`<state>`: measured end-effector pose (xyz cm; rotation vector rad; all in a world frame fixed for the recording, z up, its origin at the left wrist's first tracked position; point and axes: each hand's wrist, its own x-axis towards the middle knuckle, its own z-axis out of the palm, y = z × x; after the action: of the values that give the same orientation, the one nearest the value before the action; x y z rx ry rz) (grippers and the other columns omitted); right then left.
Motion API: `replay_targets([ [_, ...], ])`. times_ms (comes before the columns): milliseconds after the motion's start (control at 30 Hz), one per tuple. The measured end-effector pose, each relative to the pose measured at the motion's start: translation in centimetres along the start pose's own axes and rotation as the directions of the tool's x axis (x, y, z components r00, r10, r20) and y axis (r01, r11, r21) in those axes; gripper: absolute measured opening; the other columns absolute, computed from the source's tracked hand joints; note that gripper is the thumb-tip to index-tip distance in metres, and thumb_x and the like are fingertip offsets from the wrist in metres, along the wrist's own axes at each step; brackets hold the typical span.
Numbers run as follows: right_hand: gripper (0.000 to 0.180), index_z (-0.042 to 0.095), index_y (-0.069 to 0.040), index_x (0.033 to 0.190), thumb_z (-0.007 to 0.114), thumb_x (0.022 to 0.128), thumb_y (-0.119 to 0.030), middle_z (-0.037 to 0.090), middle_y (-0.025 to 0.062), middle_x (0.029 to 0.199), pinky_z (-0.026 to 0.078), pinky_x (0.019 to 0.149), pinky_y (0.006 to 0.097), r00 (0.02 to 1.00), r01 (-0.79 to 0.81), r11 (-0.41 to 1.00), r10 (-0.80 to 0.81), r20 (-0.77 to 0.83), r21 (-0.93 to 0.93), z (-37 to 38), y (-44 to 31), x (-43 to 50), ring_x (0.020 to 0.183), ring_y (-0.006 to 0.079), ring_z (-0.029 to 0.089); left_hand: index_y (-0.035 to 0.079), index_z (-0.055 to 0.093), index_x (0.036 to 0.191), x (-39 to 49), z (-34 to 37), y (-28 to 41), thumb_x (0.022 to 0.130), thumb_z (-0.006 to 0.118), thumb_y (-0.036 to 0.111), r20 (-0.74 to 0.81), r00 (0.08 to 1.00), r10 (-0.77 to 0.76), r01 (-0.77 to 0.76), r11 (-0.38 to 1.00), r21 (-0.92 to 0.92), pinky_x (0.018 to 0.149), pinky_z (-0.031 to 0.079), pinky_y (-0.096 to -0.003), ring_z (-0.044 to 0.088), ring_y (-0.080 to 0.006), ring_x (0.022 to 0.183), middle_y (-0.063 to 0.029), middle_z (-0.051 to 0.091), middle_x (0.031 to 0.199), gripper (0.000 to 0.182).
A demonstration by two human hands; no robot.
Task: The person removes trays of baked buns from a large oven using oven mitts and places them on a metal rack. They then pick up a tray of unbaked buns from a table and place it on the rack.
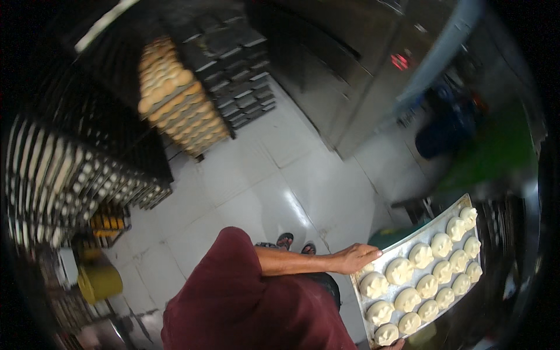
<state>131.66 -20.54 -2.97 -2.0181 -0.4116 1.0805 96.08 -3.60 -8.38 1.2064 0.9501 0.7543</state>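
Observation:
A metal baking tray [396,253] with raised edges is at the lower right, tilted in the view. Rows of pale round dough pieces [407,299], rough and creased on top, lie on it. My left hand [356,258] grips the tray's upper left rim, the thumb over the edge. At the tray's bottom edge only a few fingers of my right hand [395,345] show, holding the rim from below; the rest of that hand is hidden or out of frame.
Racks hold browned buns [183,109] and trays of pale dough [96,183] at left. Stacked dark pans [240,78] stand by a large steel cabinet [332,65]. A yellow bucket [100,283] is lower left, a blue container [444,135] right. White floor tiles [249,175] lie between.

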Motion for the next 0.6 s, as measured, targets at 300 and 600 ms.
replay_targets([
  [300,0.039,0.066,0.009,0.114,0.052,0.104,-0.026,0.065,0.0168,0.109,0.051,0.084,0.043,0.857,0.474,0.879,-0.447,0.257,-0.051,8.2,-9.2,10.2,0.096,0.0289,0.058,-0.003,0.064,0.118,-10.0,2.7,4.6,0.113,0.041,0.039,-0.704,0.709,0.051,-0.059,0.998,0.013,0.088,0.05,-0.0353,0.058,-0.0141,0.094,-0.009,0.067,0.1,0.048],
  [600,0.029,0.062,0.003,0.088,0.051,0.104,-0.019,0.059,0.0062,0.081,0.045,0.071,0.0343,0.225,0.618,0.713,-0.563,0.795,0.331,29.7,-19.5,-0.1,0.075,0.0153,0.053,-0.002,0.064,0.108,-25.1,-1.7,9.5,0.112,0.047,0.035,-0.98,0.156,0.122,-0.292,0.954,0.072,0.079,0.047,-0.0286,0.052,-0.0084,0.085,-0.0002,0.061,0.089,0.041],
])
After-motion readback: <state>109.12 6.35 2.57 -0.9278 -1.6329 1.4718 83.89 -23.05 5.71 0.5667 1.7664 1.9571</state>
